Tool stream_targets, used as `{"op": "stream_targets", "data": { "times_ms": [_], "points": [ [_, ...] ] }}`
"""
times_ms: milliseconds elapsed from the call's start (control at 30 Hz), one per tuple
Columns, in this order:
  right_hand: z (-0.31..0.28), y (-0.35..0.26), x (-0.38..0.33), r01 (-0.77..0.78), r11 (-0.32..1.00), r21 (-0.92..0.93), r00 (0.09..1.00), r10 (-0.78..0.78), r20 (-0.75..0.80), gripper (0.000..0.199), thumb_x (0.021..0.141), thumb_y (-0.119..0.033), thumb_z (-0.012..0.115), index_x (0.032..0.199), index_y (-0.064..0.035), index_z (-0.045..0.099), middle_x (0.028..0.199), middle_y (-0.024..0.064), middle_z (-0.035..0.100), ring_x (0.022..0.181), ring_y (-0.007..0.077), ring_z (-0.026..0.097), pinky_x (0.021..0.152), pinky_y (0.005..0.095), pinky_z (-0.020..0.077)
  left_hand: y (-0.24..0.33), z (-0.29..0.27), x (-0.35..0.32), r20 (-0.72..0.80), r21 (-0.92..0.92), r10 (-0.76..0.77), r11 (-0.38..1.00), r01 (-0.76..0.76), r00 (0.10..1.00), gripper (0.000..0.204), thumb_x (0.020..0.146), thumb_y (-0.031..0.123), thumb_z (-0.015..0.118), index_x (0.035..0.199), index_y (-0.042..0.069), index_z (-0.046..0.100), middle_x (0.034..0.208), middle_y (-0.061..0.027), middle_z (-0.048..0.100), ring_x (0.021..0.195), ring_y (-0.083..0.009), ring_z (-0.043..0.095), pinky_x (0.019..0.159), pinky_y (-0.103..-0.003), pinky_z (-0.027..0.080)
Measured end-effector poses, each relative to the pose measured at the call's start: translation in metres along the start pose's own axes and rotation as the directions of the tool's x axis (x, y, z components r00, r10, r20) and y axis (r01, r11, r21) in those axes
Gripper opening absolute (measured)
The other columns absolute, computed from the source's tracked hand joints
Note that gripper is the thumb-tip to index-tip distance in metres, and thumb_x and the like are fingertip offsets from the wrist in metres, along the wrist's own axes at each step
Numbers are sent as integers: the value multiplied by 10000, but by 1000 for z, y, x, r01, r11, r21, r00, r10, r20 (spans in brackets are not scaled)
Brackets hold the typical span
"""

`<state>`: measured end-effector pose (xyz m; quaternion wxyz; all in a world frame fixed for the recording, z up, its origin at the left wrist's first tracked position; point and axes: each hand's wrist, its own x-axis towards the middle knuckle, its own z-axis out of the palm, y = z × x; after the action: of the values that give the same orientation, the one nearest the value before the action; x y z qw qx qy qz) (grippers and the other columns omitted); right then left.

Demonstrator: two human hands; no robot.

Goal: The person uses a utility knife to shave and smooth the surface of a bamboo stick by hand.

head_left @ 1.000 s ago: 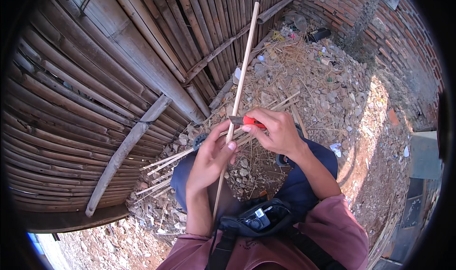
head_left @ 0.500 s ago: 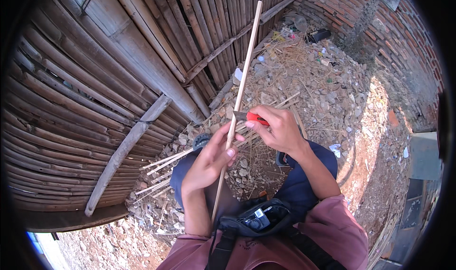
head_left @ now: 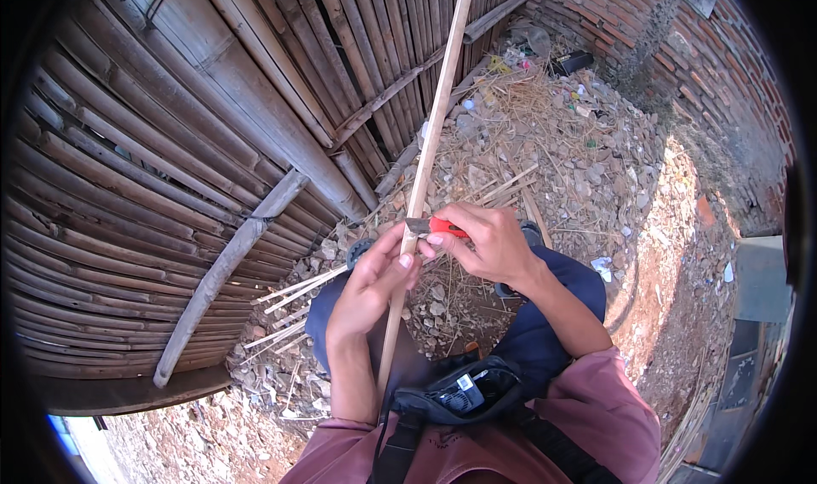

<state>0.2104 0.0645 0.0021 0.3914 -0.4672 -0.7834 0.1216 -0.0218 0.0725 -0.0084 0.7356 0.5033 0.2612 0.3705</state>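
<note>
I hold a long pale bamboo strip (head_left: 431, 129) that runs from my lap up toward the fence. My left hand (head_left: 368, 284) is wrapped around its lower part, thumb pressed against the strip. My right hand (head_left: 487, 244) grips a knife with a red handle (head_left: 444, 226); its dark blade (head_left: 417, 225) lies against the strip just above my left thumb. My knees in dark trousers sit below both hands.
A bamboo fence (head_left: 213, 144) fills the left and top. Split bamboo slivers (head_left: 294, 293) lie on the stony ground by my left knee. Straw and litter (head_left: 545, 101) cover the ground ahead. A brick wall (head_left: 681, 50) stands at the right. A black pouch (head_left: 459, 390) hangs at my chest.
The strip has tilted a little more upright and shifted right. Both hands stay on it, the knife blade still against the strip near my left thumb.
</note>
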Motion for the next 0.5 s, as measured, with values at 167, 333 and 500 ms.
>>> {"op": "stream_targets", "data": {
  "times_ms": [167,333,500],
  "points": [
    [-6,1,2,-40,999,21,998,41,-44,260,1014,-328,739,1053,-73,706,878,116,734,730,331,732,618,430,550,12,9,-6,56,-148,-133,979,140,990,546,1143,82,505,1663,0,360,1089,-96,663,793,-91,526,742,-268,479],
    [-8,5,4,-62,998,23,995,64,-78,254,1007,-313,748,1053,-67,707,900,127,744,756,344,737,640,442,557,4,4,0,26,-123,-72,990,75,997,508,1163,139,484,1642,-3,390,1062,-86,631,762,-85,492,733,-259,459],
    [-12,6,5,-60,998,14,996,60,-68,230,1007,-293,747,1057,-72,707,904,125,747,772,343,744,654,445,564,1,6,4,-4,-177,-36,984,34,999,463,1174,172,467,1596,-14,438,1115,-48,596,798,-84,469,744,-250,434]
  ]
}}
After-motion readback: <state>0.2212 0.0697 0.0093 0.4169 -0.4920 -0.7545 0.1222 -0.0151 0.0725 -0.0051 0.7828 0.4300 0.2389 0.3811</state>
